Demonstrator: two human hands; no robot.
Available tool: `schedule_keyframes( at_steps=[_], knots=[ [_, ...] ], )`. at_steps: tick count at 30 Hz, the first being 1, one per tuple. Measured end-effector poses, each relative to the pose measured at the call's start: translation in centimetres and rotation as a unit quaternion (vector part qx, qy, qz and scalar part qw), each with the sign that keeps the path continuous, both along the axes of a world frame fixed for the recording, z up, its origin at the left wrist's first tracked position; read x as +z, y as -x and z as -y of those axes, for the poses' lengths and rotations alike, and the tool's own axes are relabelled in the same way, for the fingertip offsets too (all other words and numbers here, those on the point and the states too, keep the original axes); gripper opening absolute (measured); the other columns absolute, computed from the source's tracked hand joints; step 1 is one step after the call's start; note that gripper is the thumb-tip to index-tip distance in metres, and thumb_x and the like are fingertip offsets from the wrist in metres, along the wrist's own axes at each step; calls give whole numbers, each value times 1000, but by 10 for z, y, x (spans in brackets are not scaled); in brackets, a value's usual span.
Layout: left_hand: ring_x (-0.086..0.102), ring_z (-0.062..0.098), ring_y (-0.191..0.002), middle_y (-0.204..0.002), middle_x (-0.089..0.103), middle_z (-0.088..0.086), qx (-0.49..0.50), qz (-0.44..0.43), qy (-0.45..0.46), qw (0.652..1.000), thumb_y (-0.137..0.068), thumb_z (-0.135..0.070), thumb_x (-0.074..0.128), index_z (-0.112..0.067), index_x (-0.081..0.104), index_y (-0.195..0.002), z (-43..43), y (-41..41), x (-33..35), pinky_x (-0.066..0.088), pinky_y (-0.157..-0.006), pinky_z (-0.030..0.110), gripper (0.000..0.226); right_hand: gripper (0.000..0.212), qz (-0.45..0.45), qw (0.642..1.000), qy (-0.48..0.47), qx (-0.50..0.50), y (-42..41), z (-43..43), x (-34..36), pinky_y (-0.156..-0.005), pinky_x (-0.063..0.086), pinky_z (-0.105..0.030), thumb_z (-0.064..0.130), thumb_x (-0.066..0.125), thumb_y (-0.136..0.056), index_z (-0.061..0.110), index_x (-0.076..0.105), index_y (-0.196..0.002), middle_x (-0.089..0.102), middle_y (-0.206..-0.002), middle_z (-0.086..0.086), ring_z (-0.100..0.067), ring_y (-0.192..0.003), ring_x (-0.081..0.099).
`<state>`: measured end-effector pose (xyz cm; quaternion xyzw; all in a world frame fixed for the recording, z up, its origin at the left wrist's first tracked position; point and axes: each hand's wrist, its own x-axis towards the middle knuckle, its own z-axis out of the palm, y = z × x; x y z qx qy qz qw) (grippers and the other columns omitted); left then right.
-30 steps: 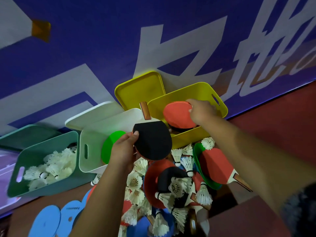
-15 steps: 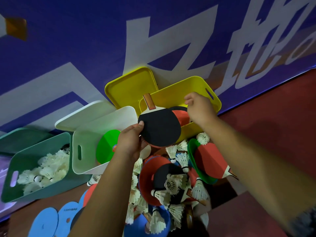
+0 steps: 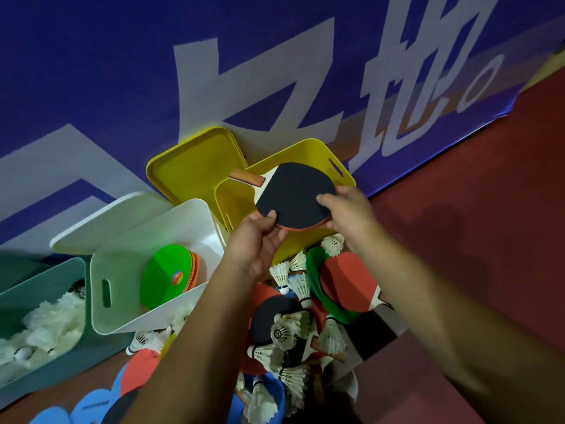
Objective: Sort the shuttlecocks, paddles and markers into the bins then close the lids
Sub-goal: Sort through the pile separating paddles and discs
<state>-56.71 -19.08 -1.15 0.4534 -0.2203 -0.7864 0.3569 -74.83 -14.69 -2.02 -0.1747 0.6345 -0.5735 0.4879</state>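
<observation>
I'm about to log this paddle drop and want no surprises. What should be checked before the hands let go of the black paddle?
1. Grip: left hand and right hand both pinch the near edge of the black paddle: ok.
2. Paddle is above the yellow bin: ok.
3. Yellow lid is off and lies behind the bin: ok.
4. Handle inside the rim: not ok, it overhangs the bin's edge toward the lid.
5. Room inside the bin: cannot tell, the paddle hides the inside.
</observation>
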Motion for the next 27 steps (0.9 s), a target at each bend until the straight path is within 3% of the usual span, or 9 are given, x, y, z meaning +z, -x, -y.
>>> schedule_keyframes(
  at_steps=[3,5,7,11,13,16,20,24,27],
  knots=[
    [74,22,-109,-138,68,15,18,18,-17,1000,-103,-2,59,-3,55,-145,-2,-6,-2,63,-84,32,43,17,-11,1000,0,-3,1,9,-5,-67,62,-39,13,67,-101,21,61,-115,74,-114,-8,-27,-100,76],
    [77,22,-101,-121,77,13,17,47,-36,998,-102,-6,62,-4,62,-135,-2,-14,1,64,-80,32,32,38,-39,999,-4,-3,-1,15,-6,-63,59,-33,20,69,-101,19,58,-137,73,-117,-5,-25,-100,75],
    [78,22,-95,-104,79,8,9,85,-38,996,-103,-8,60,-6,66,-119,-2,-24,4,64,-83,34,17,44,-59,998,-11,-7,-2,22,-3,-64,60,-36,24,70,-101,18,59,-143,73,-114,-2,-23,-96,76],
    [75,23,-110,-113,80,4,12,155,-7,988,-105,-14,57,-9,60,-128,8,-52,4,58,-101,42,23,44,-124,991,-42,7,-4,44,-2,-70,66,-44,29,70,-99,21,62,-141,73,-102,4,-25,-83,76],
    [75,21,-112,-119,78,4,13,186,6,982,-104,-16,58,-11,59,-132,13,-64,1,59,-100,41,28,45,-187,980,-67,28,-3,56,-6,-76,66,-48,33,70,-98,24,62,-141,73,-107,1,-28,-85,76],
    [74,19,-114,-119,78,2,8,212,25,977,-101,-17,66,-13,60,-135,12,-77,-5,60,-93,36,34,46,-240,962,-111,72,-4,70,-15,-87,63,-51,35,69,-99,21,59,-142,71,-123,-7,-33,-103,73],
    [72,19,-116,-120,77,6,-6,234,43,971,-97,-17,73,-15,66,-132,2,-83,-13,57,-96,33,35,43,-312,931,-141,126,-6,79,-23,-98,57,-49,30,64,-104,9,59,-141,66,-134,-14,-38,-120,64],
    [70,12,-118,-121,77,-4,-28,272,82,958,-98,-20,71,-20,66,-134,-6,-84,-19,53,-100,30,37,36,-348,913,-157,143,-2,88,-28,-88,58,-44,31,60,-105,6,64,-131,70,-122,-16,-39,-111,67],
    [66,5,-122,-127,74,-13,-54,310,117,942,-100,-20,68,-22,62,-138,-11,-83,-24,49,-106,29,39,31,-377,892,-185,166,4,89,-29,-75,42,-36,29,56,-108,2,67,-118,69,-113,-17,-40,-108,65]
  ],
)
